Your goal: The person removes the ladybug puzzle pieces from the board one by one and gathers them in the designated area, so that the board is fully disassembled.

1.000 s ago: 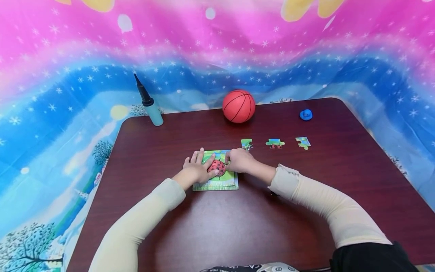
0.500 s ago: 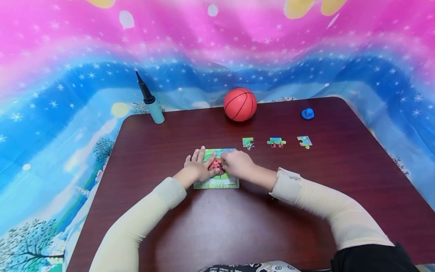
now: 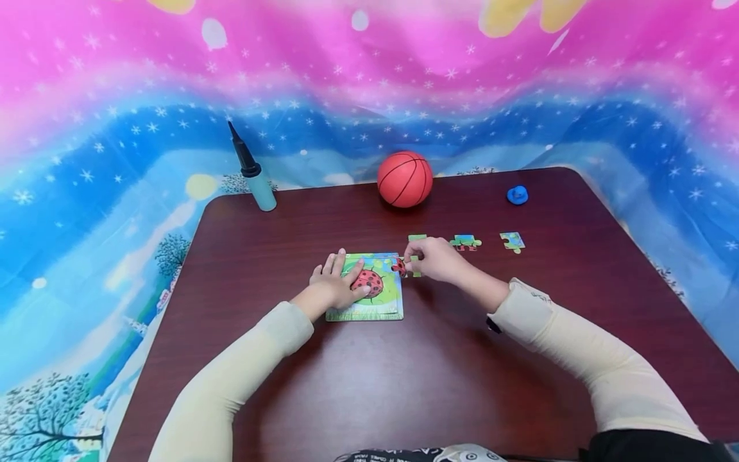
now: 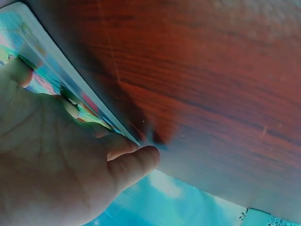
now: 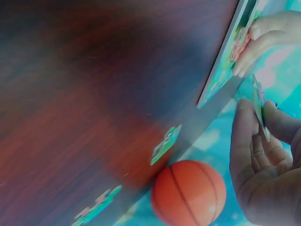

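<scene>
A square jigsaw board (image 3: 364, 316) with a ladybird picture lies on the table. My left hand (image 3: 331, 290) rests spread across its left part, fingers straight, the thumb over the ladybird. In the left wrist view the palm and fingers (image 4: 134, 167) lie along the board's edge. Just beyond the board's right edge, my right hand (image 3: 440, 260) pinches a jigsaw piece (image 3: 399, 267) with red and green print between thumb and fingertips. The right wrist view shows that thin piece (image 5: 260, 115) edge-on, held off the table.
Beyond the right hand, a row holds a corner piece (image 3: 417, 237), partly hidden, a middle piece (image 3: 465, 241) and another piece (image 3: 512, 242). Farther back stand a red ball (image 3: 405, 179), a blue hat-shaped object (image 3: 517, 195) and a hand pump (image 3: 261, 191).
My right hand has moved from over the ladybird to the right, off the board, and a jigsaw piece now shows in its fingers. The left hand has stayed on the board.
</scene>
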Motion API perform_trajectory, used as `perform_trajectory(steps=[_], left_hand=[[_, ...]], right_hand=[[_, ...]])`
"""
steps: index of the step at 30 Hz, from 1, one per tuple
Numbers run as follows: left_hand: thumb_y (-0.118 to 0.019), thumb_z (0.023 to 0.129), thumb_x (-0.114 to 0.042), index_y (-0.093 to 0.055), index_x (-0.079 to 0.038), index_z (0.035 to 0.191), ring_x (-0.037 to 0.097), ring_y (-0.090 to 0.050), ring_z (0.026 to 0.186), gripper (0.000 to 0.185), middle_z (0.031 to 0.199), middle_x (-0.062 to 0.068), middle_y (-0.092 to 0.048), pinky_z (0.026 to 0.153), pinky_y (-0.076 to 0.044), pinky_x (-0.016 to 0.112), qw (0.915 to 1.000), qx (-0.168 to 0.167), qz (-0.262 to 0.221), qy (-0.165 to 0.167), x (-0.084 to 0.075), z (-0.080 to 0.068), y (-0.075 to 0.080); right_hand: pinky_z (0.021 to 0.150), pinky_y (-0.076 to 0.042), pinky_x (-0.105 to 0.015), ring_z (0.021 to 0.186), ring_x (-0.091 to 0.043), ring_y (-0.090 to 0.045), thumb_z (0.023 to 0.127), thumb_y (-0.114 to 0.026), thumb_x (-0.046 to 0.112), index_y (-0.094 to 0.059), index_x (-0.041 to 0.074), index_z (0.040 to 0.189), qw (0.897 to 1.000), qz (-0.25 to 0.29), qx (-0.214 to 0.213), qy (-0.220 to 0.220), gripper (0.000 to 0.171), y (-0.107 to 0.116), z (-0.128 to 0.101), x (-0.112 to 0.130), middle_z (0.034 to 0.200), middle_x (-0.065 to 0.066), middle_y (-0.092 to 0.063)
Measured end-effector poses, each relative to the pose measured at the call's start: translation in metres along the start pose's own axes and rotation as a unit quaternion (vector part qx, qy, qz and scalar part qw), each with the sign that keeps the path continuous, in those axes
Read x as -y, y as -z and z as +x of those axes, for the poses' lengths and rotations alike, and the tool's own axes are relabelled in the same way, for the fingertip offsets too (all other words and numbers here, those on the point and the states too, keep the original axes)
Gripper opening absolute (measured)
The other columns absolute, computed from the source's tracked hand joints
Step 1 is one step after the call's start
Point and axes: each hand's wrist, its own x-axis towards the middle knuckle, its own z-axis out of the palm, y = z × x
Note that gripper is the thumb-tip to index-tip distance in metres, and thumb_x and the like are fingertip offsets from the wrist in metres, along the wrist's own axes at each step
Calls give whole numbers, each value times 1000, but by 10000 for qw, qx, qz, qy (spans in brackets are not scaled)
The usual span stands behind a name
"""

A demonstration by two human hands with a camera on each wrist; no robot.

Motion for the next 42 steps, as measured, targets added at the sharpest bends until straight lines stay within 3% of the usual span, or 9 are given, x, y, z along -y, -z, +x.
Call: perform_trajectory(steps=[8,15,18,24,28,31,35,38,42], left_hand=[[-23,93,-67,9,-38,149,30,13,143,71,156,8,21,114,-6,50,9999,-28,-146,4,-2,-10,2],[-22,91,-70,8,-38,149,30,15,143,74,155,6,24,113,-3,53,9994,-39,-356,-15,5,-4,-7],[-24,91,-69,7,-37,150,31,16,143,74,155,7,24,113,-2,53,9989,-6,-461,2,3,-10,-6],[-27,92,-67,6,-36,150,34,16,142,74,155,9,23,113,-3,54,9985,-58,-530,-119,3,-10,-8],[-26,93,-65,6,-35,150,32,17,142,72,155,9,23,113,-3,53,9984,-34,-548,-163,1,-12,-2],[-26,93,-65,8,-37,149,31,19,142,71,154,8,26,113,-2,52,9984,53,-552,-145,-2,-12,2],[-26,90,-69,12,-42,146,30,22,141,73,153,6,30,113,-1,52,9987,81,-497,-88,2,0,-5],[-25,90,-70,12,-42,146,30,22,141,74,153,5,30,113,-1,52,9989,113,-458,-75,3,2,-6],[-26,92,-67,9,-37,149,31,20,141,73,154,8,27,113,0,52,9982,165,-557,-162,-3,-10,3]], right_hand=[[57,-42,-32,63,-18,-53,87,-68,18,-69,15,92,9983,-154,-449,-339,5,30,-17,-30,74,-1,-62],[56,-41,-35,67,-21,-53,89,-66,22,-68,12,93,9905,-651,-627,-1033,11,65,-41,-85,82,-7,-64],[57,-41,-34,67,-21,-54,89,-64,18,-66,8,90,9894,-619,-382,-1258,10,76,-55,-114,86,-8,-64],[53,-39,-31,57,-18,-48,93,-58,10,-63,4,85,9871,-71,608,-1477,11,90,-74,-158,71,-4,-56],[55,-41,-31,61,-18,-50,89,-61,10,-65,6,84,9867,-399,655,-1431,8,92,-78,-167,72,-2,-57],[62,-43,-33,72,-21,-54,84,-67,12,-70,8,88,9841,-980,344,-1438,7,88,-78,-169,83,-4,-65],[70,-45,-40,83,-27,-55,81,-70,15,-72,6,97,9793,-1307,-101,-1541,18,78,-77,-170,99,-13,-68],[69,-45,-43,82,-29,-56,80,-71,15,-69,3,95,9760,-1378,-368,-1646,19,74,-77,-170,94,-14,-67],[61,-45,-43,77,-28,-55,80,-72,18,-65,5,91,9703,-1459,-493,-1866,19,72,-80,-168,87,-11,-64]])
